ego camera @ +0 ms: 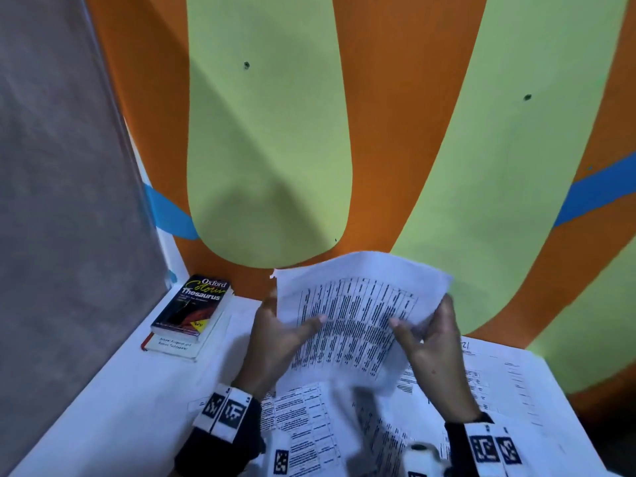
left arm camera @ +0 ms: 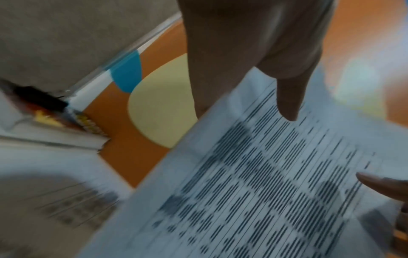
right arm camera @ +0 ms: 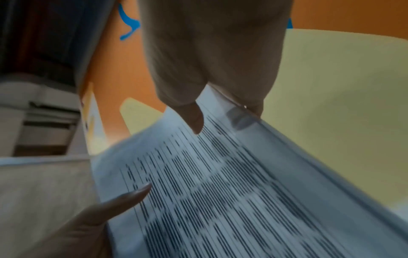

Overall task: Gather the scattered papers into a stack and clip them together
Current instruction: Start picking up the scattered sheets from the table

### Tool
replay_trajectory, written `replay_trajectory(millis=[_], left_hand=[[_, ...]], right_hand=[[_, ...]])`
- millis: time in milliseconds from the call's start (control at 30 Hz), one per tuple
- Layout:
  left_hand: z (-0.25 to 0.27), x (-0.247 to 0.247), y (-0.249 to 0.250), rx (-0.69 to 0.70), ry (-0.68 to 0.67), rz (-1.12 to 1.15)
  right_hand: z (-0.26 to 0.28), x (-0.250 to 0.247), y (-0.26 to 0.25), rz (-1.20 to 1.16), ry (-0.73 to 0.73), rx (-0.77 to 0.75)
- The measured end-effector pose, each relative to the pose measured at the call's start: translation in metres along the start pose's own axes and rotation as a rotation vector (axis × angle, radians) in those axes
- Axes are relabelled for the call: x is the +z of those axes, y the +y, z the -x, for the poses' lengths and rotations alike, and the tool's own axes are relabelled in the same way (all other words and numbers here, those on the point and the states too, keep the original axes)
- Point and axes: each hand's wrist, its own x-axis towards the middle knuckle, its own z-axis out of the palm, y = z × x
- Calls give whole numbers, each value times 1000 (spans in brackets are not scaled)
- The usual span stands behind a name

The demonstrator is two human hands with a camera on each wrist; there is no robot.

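A bundle of white printed papers (ego camera: 358,318) is held up above the white table (ego camera: 113,401), tilted toward me. My left hand (ego camera: 278,325) grips its left edge, thumb on the printed face and fingers behind. My right hand (ego camera: 426,328) pinches the right edge the same way. In the left wrist view the thumb lies on the papers (left arm camera: 253,174), and the right thumb tip shows at the frame's right. The right wrist view shows the papers (right arm camera: 220,183) with several sheet edges stacked. More printed sheets (ego camera: 309,418) lie scattered flat on the table under my hands. No clip is in view.
Two stacked books (ego camera: 192,311), an Oxford Thesaurus on top, sit at the table's back left corner. An orange and green painted wall (ego camera: 275,149) rises right behind the table. A grey panel (ego camera: 51,201) closes off the left side. More sheets (ego camera: 516,383) reach the right edge.
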Motion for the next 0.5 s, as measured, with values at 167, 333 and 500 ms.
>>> replay_trajectory(millis=[167,333,500], left_hand=[[4,6,-28,-31,15,-40],[0,5,-25,-14,39,-74],[-6,-7,-34,-26,65,-322]], right_hand=[[14,9,25,82,-8,62],[3,12,28,99,11,130],[13,11,65,986,-452,350]])
